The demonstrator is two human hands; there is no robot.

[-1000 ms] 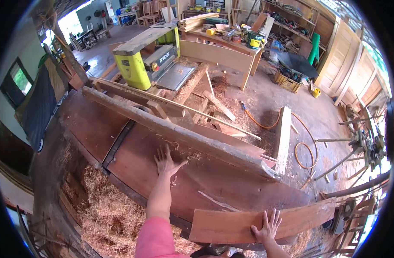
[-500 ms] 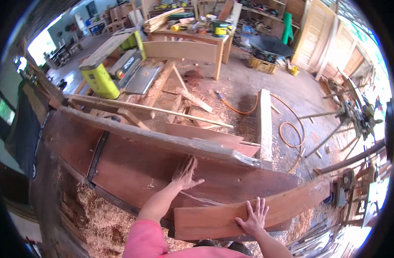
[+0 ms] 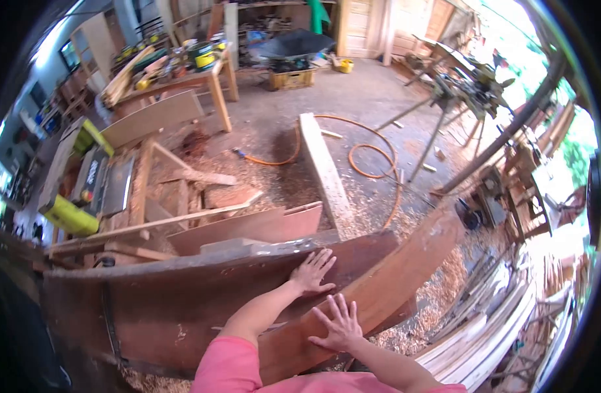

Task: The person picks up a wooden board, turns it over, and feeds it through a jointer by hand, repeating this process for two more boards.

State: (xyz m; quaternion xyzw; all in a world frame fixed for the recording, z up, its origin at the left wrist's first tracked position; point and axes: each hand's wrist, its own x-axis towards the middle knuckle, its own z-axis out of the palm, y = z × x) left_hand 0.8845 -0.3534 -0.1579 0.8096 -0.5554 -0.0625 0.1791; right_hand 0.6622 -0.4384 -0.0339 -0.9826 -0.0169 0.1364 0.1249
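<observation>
My left hand (image 3: 313, 272) lies with fingers stretched out on a wide reddish-brown wooden panel (image 3: 189, 298), close to its far edge. Nearer to me, a long brown plank (image 3: 408, 268) slants across the right part of that panel. On the plank's face rests my right hand (image 3: 340, 325), palm down with fingers spread. Neither hand grips anything. The plank's near end is partly covered by my left arm and pink sleeve. A dark strip (image 3: 109, 321) crosses the panel at the left.
Beyond the panel lie loose boards (image 3: 228, 232), a pale beam (image 3: 327, 177) and an orange hose (image 3: 372, 173). A green-and-black planer (image 3: 84, 180) stands left, a cluttered worktable (image 3: 176, 78) behind. Wood strips (image 3: 484, 327) are piled at right, and shavings (image 3: 438, 295) cover the floor.
The view has turned to the right. My left hand has moved along the panel toward its right end, closer to my right hand. The right hand is still flat on the plank.
</observation>
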